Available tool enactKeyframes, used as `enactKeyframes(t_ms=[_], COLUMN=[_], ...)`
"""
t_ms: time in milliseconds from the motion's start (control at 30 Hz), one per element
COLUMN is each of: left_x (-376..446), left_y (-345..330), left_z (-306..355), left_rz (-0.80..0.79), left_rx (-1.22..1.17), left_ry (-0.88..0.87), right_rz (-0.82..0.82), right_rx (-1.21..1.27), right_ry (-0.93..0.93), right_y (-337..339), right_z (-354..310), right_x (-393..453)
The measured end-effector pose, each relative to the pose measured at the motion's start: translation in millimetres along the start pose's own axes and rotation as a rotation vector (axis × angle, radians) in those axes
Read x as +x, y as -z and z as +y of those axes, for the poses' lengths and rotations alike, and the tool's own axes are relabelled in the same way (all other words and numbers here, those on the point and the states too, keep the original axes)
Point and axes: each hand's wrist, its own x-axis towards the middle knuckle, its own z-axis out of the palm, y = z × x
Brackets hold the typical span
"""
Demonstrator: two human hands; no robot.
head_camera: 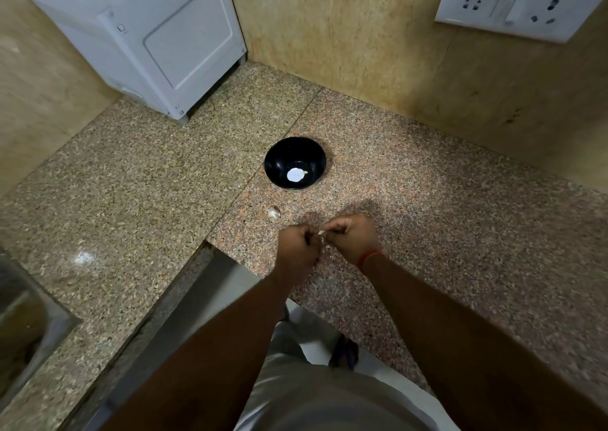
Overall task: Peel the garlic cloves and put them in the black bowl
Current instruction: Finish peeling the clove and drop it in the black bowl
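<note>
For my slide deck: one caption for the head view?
Both hands pinch a garlic clove above the granite counter, near the black bowl.

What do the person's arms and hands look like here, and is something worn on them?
Both forearms are bare as far as the frame shows; no sleeves or gloves are visible. The left hand wears nothing that I can see: no ring, watch or band. The right hand has a thin red-orange band around the wrist, like a thread or bracelet. I see no other markings.
</note>
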Motion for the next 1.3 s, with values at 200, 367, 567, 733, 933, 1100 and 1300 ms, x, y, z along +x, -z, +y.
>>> enactKeyframes(t_ms=[200, 367, 567, 733, 933, 1100, 1300], left_x=[-1.7, -4.3, -5.8, -2.6, -0.9, -2.3, -1.4], left_y=[1.6, -0.5, 0.3, 0.9, 0.3, -3.7, -1.4], left_z=[-0.7, -0.9, -9.5, -8.0, -16.7, -6.6, -5.4], left_rz=[0.015, 0.043, 0.011, 0.016, 0.035, -0.054, -0.111], left_rx=[0.017, -0.001, -0.299, -0.362, -0.259, -0.238, -0.222], left_ry=[0.009, 0.015, 0.202, 0.262, 0.252, 0.179, 0.131], right_rz=[-0.025, -0.033, -0.102, -0.096, -0.076, -0.081, -0.080], right_rx=[0.004, 0.019, 0.304, 0.458, 0.475, 0.384, 0.445], right_ry=[0.006, 0.035, -0.206, -0.279, -0.291, -0.266, -0.277], right_y=[-4.6, -9.7, -6.3, -6.3, -1.9, -0.5, -0.4], right_z=[1.6, 5.4, 13.7, 10.1, 8.5, 11.0, 12.4], right_x=[-5.4, -8.5, -5.7, -10.6, -10.1, -8.7, -7.8])
